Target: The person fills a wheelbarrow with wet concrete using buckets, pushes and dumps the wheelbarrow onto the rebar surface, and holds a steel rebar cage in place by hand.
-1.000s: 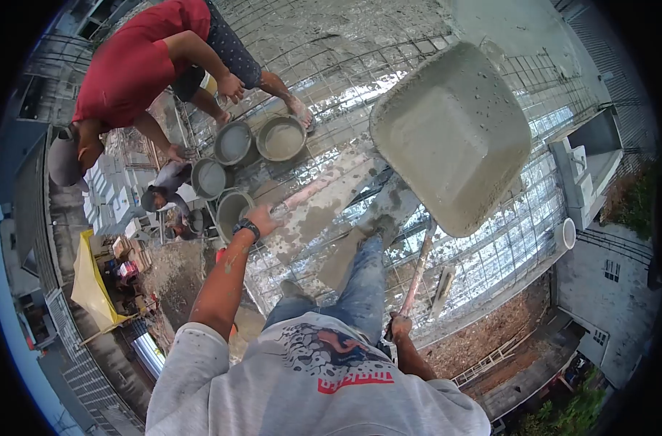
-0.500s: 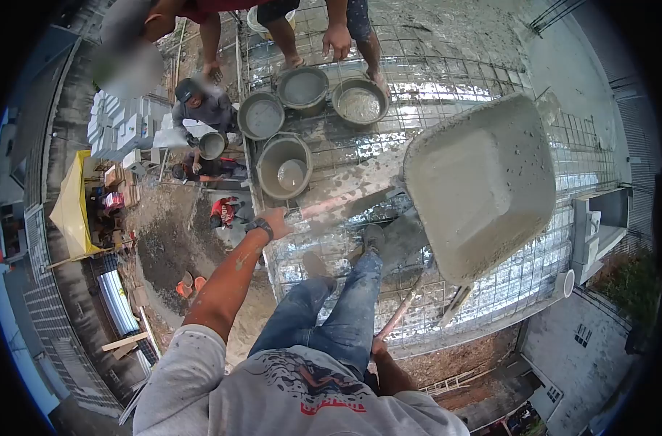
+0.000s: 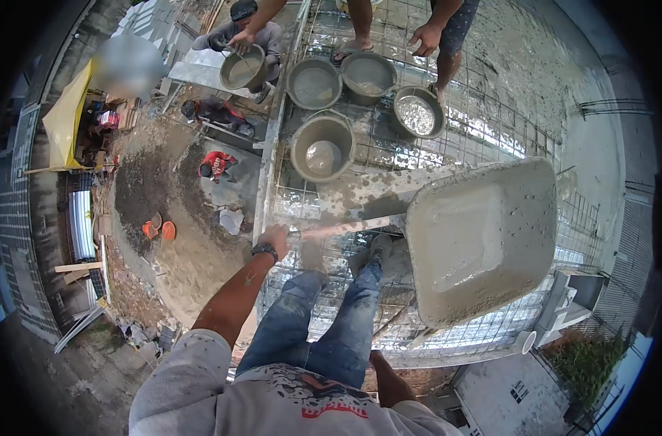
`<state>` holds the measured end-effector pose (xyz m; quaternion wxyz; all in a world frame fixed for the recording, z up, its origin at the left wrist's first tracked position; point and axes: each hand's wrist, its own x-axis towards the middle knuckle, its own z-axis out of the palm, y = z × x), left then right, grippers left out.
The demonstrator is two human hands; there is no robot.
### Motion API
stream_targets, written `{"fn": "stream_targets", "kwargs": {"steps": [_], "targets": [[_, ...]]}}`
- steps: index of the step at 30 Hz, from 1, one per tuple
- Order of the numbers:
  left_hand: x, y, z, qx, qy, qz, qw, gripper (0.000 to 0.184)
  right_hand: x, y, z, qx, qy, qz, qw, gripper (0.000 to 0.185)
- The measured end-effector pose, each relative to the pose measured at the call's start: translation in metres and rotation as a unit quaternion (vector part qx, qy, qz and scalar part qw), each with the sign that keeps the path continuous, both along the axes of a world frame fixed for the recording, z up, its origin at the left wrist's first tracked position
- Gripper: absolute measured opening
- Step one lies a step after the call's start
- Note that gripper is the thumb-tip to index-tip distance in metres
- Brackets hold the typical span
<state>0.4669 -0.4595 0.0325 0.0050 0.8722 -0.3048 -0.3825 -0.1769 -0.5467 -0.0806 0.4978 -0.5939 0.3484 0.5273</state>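
Observation:
My left hand (image 3: pixel 275 238), with a dark band on its wrist, is closed around one handle (image 3: pixel 345 227) of a wheelbarrow. Down by my right leg, my right hand (image 3: pixel 375 359) is at the end of the other handle (image 3: pixel 394 320); its fingers are partly hidden, but they appear wrapped round it. Ahead of my feet is the wheelbarrow's tray (image 3: pixel 538 265), coated with wet grey cement and holding a shallow layer at the bottom. Beyond my left hand stands a bucket (image 3: pixel 299 161) with some cement mix inside.
Several more buckets (image 3: pixel 292 96) stand on the rebar mesh (image 3: pixel 483 138) near a co-worker's bare legs. At the slab's edge (image 3: pixel 271 156), a person in a cap holds up a bucket (image 3: pixel 257 82), and another person's hand (image 3: pixel 245 40) reaches it. Below lies a sand pile (image 3: pixel 200 269).
My view has shifted, and the wheelbarrow sits lower in it. The person in the cap has raised the bucket to the slab edge, where the co-worker's hand meets it. Both handles stay gripped.

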Motion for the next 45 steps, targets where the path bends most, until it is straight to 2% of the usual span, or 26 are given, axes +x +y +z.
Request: {"fn": "stream_targets", "kwargs": {"steps": [1, 2, 3, 4, 5, 6, 7, 8, 9, 11, 13, 15, 18, 19, 20, 22, 24, 25, 27, 28, 31, 34, 38, 41, 45], "targets": [[-0.005, 0.009, -0.02, -0.044, -0.037, -0.011, 0.998, 0.047, 0.032, -0.033, 0.001, -0.06, -0.08, 0.391, 0.915, 0.031], [-0.005, 0.012, -0.016, -0.049, -0.045, -0.005, 0.998, 0.045, 0.062, -0.06, 0.023, -0.132, -0.043, 0.123, 0.983, 0.036], [-0.008, 0.01, -0.01, -0.055, -0.055, 0.0, 0.997, 0.043, 0.109, -0.087, 0.046, -0.097, 0.106, -0.281, 0.949, 0.034], [-0.006, 0.007, -0.006, -0.06, -0.062, 0.004, 0.996, 0.041, 0.161, -0.11, 0.063, -0.204, 0.128, -0.362, 0.901, 0.03], [-0.005, 0.006, -0.005, -0.047, -0.059, 0.01, 0.997, 0.039, 0.186, -0.131, 0.051, -0.226, 0.012, -0.435, 0.872, 0.024], [-0.004, 0.005, -0.006, -0.035, -0.054, 0.014, 0.998, 0.038, 0.24, -0.148, 0.071, -0.26, -0.035, -0.453, 0.852, 0.022], [-0.002, 0.003, -0.007, -0.023, -0.049, 0.017, 0.998, 0.036, 0.264, -0.162, 0.051, -0.252, -0.146, -0.444, 0.847, 0.023], [0.0, 0.001, -0.005, -0.027, -0.043, 0.023, 0.998, 0.036, 0.302, -0.169, 0.049, -0.234, -0.189, -0.453, 0.839, 0.024], [0.002, 0.001, -0.002, -0.031, -0.035, 0.027, 0.999, 0.035, 0.353, -0.171, 0.056, -0.215, -0.231, -0.462, 0.829, 0.025], [-0.003, 0.004, -0.005, -0.047, -0.038, 0.043, 0.997, 0.035, 0.46, -0.153, 0.106, -0.174, -0.273, -0.44, 0.838, 0.025], [-0.002, 0.004, -0.008, -0.048, -0.03, 0.061, 0.997, 0.035, 0.53, -0.131, 0.123, -0.085, -0.319, -0.421, 0.845, 0.022], [0.002, 0.001, -0.002, -0.037, -0.021, 0.069, 0.997, 0.035, 0.565, -0.111, 0.076, -0.071, -0.358, -0.421, 0.83, 0.019], [0.006, 0.001, -0.006, -0.042, 0.005, 0.076, 0.996, 0.036, 0.604, -0.108, -0.01, -0.112, -0.37, -0.398, 0.832, 0.017], [0.009, 0.0, -0.005, -0.032, 0.015, 0.077, 0.996, 0.036, 0.633, -0.106, 0.001, -0.075, -0.282, -0.48, 0.827, 0.013], [0.008, 0.0, -0.005, -0.021, 0.029, 0.074, 0.997, 0.037, 0.649, -0.109, -0.018, -0.102, -0.25, -0.471, 0.84, 0.011], [0.022, -0.004, -0.008, -0.012, 0.056, 0.079, 0.995, 0.036, 0.666, -0.135, -0.088, -0.157, -0.187, -0.445, 0.861, 0.01], [0.025, -0.004, -0.007, -0.009, 0.09, 0.106, 0.99, 0.035, 0.659, -0.163, -0.173, -0.284, -0.076, -0.378, 0.878, 0.023], [0.027, -0.004, -0.005, -0.025, 0.063, 0.107, 0.992, 0.033, 0.653, -0.192, -0.209, -0.281, -0.012, -0.305, 0.91, 0.03], [0.024, -0.005, -0.008, -0.04, 0.036, 0.132, 0.99, 0.034, 0.661, -0.207, -0.242, -0.289, 0.022, -0.327, 0.899, 0.05], [0.023, -0.006, -0.007, -0.048, 0.022, 0.142, 0.988, 0.034, 0.672, -0.206, -0.24, -0.301, -0.007, -0.424, 0.854, 0.063], [0.027, -0.013, 0.0, -0.035, 0.015, 0.162, 0.986, 0.032, 0.718, -0.212, -0.192, -0.253, 0.054, -0.432, 0.864, 0.046], [0.027, -0.016, -0.002, -0.034, 0.031, 0.178, 0.983, 0.03, 0.71, -0.21, -0.231, -0.207, 0.054, -0.516, 0.83, 0.05], [0.031, -0.012, 0.0, -0.032, 0.047, 0.158, 0.986, 0.031, 0.707, -0.201, -0.232, -0.157, 0.064, -0.54, 0.825, 0.071], [0.031, -0.009, -0.001, -0.049, 0.049, 0.146, 0.987, 0.034, 0.709, -0.183, -0.213, -0.143, 0.064, -0.587, 0.794, 0.066], [0.027, -0.001, -0.006, -0.094, 0.058, 0.135, 0.985, 0.042, 0.702, -0.165, -0.208, -0.095, 0.049, -0.618, 0.779, 0.047]]}}
